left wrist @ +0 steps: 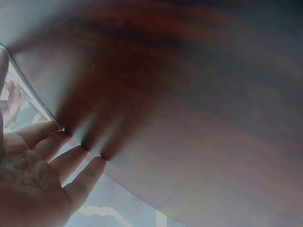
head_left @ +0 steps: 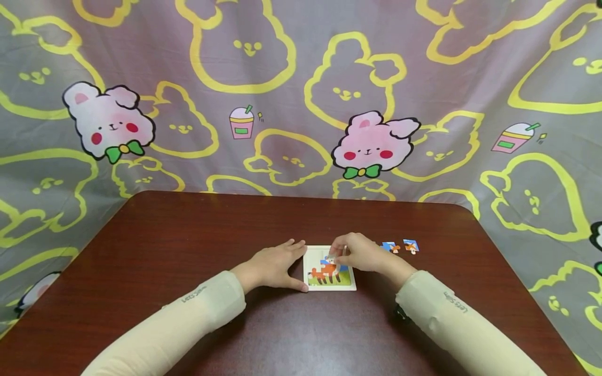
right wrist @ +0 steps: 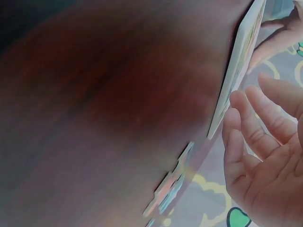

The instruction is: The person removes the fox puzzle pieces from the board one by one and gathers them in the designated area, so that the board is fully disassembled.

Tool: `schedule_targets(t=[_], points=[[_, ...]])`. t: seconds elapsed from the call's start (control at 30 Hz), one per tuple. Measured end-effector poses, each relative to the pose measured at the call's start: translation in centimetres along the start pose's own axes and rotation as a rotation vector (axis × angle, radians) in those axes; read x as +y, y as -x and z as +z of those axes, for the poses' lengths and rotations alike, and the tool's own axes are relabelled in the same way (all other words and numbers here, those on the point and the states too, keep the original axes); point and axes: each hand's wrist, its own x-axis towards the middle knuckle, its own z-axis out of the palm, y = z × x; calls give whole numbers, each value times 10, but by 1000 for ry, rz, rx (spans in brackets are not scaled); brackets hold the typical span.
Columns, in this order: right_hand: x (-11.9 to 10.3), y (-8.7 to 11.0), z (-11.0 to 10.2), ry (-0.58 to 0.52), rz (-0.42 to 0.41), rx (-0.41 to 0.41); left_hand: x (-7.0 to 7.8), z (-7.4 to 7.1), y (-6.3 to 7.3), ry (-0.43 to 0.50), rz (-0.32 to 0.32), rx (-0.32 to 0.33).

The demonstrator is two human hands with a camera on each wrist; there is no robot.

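Note:
A small white-framed jigsaw puzzle board (head_left: 354, 288) lies flat on the table, showing part of an orange fox on green grass. My left hand (head_left: 275, 265) rests at its left side, thumb at the near corner and fingertips by the far corner. In the left wrist view, that hand's fingers (left wrist: 78, 182) are straight and touch the table. Over the board's right part, my right hand (head_left: 364, 253) pinches a puzzle piece (head_left: 330, 259) with a white animal face between thumb and fingers. The right wrist view hides this piece behind the fingers.
Two loose puzzle pieces, one nearer (head_left: 390, 246) and one farther right (head_left: 411, 246), lie on the dark brown table (head_left: 226, 224) beyond my right hand. A patterned curtain (head_left: 287, 115) hangs behind the table and along both sides.

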Motion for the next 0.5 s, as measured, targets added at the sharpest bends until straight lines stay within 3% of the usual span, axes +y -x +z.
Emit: schedule_targets(t=[0.33,0.5], points=[[-6,-5,6,-22,2,-44,-1,0,0,3,1,-7],[-7,-7,7,26,14,-53,-1,1,0,3,3,-3]])
